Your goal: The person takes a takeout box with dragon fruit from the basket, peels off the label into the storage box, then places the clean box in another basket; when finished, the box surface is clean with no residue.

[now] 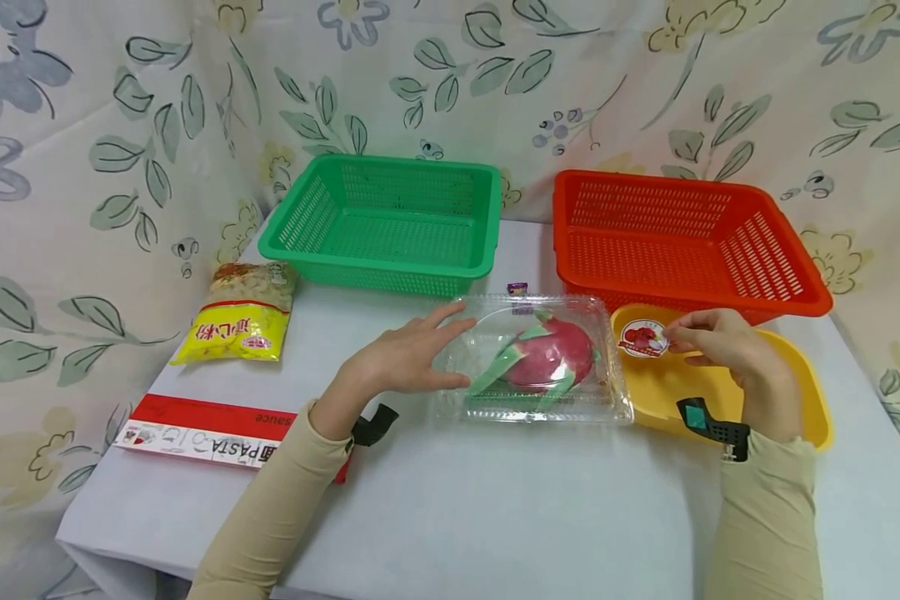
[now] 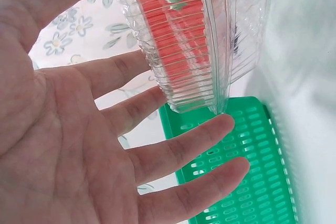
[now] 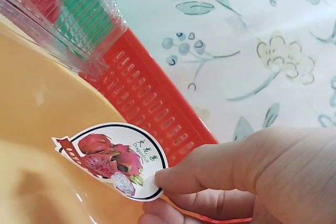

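Across the white tabletop [image 1: 555,508], the head view shows us one green basket [image 1: 397,237], one red basket [image 1: 645,258], one yellow tray [image 1: 693,392], one bag [image 1: 243,321], one carton [image 1: 202,433], one small packet [image 1: 517,289] and one clear box [image 1: 603,410] with one dragonfruit [image 1: 551,358] inside, between the two hands. Flowered cloth [image 1: 435,108] hangs behind and at the left.

From the left wrist, we see the left hand [image 1: 412,354] with fingers spread and nothing gripped, by the box's ribbed end; contact we cannot tell. The green basket stands beyond.

From the right wrist, we see the right hand [image 1: 720,337] pinching one dragonfruit sticker [image 3: 113,161] by its edge, over the tray.
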The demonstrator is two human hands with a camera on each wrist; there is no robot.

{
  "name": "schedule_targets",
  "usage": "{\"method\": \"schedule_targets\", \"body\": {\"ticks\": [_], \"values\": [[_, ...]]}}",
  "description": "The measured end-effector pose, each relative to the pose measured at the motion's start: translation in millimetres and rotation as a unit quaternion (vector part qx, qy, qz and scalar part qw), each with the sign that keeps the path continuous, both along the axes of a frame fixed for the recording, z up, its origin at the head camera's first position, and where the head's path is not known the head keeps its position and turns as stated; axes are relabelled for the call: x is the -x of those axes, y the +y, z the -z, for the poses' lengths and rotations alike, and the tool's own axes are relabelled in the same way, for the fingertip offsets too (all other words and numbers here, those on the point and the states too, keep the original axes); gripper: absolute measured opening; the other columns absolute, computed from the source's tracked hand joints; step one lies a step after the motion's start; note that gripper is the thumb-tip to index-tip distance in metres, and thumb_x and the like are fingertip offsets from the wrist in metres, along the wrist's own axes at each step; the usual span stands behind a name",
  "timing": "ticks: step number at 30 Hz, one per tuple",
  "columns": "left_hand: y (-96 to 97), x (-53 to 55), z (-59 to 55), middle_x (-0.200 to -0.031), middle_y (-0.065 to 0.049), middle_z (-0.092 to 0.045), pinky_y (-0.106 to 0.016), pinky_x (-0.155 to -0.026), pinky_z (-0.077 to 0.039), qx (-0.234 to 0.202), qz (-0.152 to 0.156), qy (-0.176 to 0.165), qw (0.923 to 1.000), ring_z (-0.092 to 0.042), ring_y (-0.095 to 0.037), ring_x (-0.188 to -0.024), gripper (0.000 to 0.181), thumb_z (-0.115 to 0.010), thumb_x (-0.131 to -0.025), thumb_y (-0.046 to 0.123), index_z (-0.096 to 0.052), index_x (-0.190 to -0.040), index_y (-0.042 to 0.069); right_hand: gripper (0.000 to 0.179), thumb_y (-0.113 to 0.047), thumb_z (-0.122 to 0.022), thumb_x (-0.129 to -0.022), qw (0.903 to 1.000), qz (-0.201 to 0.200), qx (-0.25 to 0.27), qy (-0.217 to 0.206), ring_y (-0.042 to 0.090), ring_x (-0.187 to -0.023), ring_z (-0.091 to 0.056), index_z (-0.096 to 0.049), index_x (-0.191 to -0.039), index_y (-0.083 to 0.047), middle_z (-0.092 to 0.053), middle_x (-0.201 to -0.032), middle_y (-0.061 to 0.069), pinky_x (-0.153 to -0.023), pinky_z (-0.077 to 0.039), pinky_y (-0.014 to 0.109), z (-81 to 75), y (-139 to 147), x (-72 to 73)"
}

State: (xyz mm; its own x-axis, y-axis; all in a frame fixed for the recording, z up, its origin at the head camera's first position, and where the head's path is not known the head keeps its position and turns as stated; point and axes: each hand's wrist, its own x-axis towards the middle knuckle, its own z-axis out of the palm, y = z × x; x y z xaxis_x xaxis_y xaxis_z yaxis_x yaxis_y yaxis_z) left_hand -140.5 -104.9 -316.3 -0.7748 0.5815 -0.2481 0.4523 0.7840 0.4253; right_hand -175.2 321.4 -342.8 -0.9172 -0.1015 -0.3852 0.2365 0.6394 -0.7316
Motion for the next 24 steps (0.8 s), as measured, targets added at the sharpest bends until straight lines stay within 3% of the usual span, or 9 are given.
{"method": "schedule_targets", "body": {"ticks": [17,24], "values": [[-0.4,-1.8,0.3,-0.164,-0.005,-0.011,-0.058,-0.091,-0.048,-0.003,0.0,-0.005,1.0,-0.035,-0.048,-0.137,0.081,-0.067,-0.092,0.043,-0.027,-0.157,0.018,0.046,-0.027,-0.053,-0.103,0.9997,-0.023,0.006,0.004,0.017,-0.092,-0.065,-0.057,-0.124,0.014,-0.07,-0.101,0.001,-0.081,-0.056,0.035,4.7,0.1,-0.2],[0.9,-0.3,0.2,-0.164,-0.005,-0.011,-0.056,-0.09,-0.049,-0.001,0.001,0.0,1.0,-0.036,-0.045,-0.137,0.081,-0.068,-0.092,0.043,-0.027,-0.157,0.018,0.046,-0.026,-0.053,-0.102,0.9999,-0.013,0.005,0.009,0.015,-0.09,-0.064,-0.057,-0.124,0.014,-0.07,-0.098,0.0,-0.077,-0.056,0.031,3.2,2.2,-0.4]]}}
